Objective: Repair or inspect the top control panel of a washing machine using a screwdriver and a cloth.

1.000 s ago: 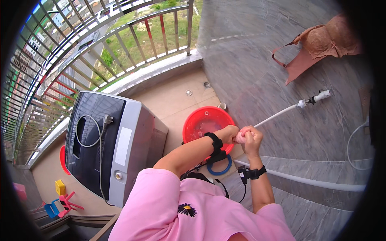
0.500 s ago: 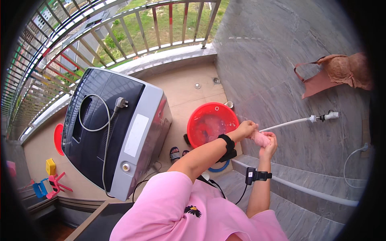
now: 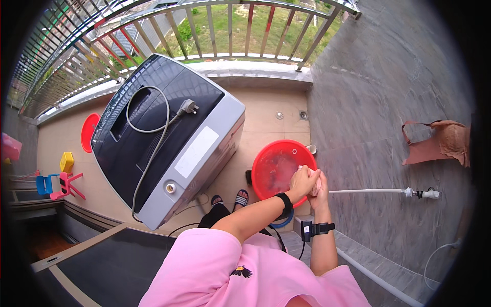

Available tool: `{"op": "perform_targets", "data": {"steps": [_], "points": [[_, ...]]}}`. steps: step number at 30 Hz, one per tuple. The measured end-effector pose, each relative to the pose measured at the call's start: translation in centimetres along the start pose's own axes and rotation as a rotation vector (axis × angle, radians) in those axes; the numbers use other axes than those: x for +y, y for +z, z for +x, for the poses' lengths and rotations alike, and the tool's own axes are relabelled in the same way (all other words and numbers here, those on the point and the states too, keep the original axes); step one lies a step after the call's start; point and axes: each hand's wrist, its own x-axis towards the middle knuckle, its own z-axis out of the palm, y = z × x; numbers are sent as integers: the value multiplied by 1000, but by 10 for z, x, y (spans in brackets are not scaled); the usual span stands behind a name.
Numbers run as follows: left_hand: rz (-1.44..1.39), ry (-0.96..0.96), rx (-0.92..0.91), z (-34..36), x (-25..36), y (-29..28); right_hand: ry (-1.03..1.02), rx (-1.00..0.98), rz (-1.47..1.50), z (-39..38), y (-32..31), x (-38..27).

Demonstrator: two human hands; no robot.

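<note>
My left hand point(image 3: 303, 182) and my right hand point(image 3: 320, 191) are pressed together around a bunched pink cloth point(image 3: 312, 190), which shows only in small patches between the fingers. Both hands are closed on it, just above the right rim of a red basin point(image 3: 260, 187). Cloudy, sudsy water lies in the basin, with something darker below the surface that I cannot make out. Each wrist wears a black strap, and a small box with a cable sits on the right one.
A washing machine point(image 3: 176, 110) stands at left, its plug and cord point(image 3: 166, 125) on the lid. A white hose point(image 3: 365, 191) runs from a wall tap point(image 3: 428, 194). A brown bra point(image 3: 442, 143) hangs at right. Metal railing point(image 3: 230, 30) lines the far side. Small stools point(image 3: 65, 185) stand at far left.
The view has shifted, so the washing machine and basin appear further right. My hands have come closer together over the basin's edge, covering more of the pink cloth.
</note>
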Motion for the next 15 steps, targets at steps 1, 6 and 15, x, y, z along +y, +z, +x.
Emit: {"op": "perform_targets", "data": {"steps": [1,6,15], "points": [[-45,50,182,6,-10,2,-22,-99,-14,5,11,0],[-106,187,240,33,-14,-48,-188,-209,-311,9,51,-12],[476,171,-179,-76,-8,-175,-770,-222,-584,38,198,-17]]}}
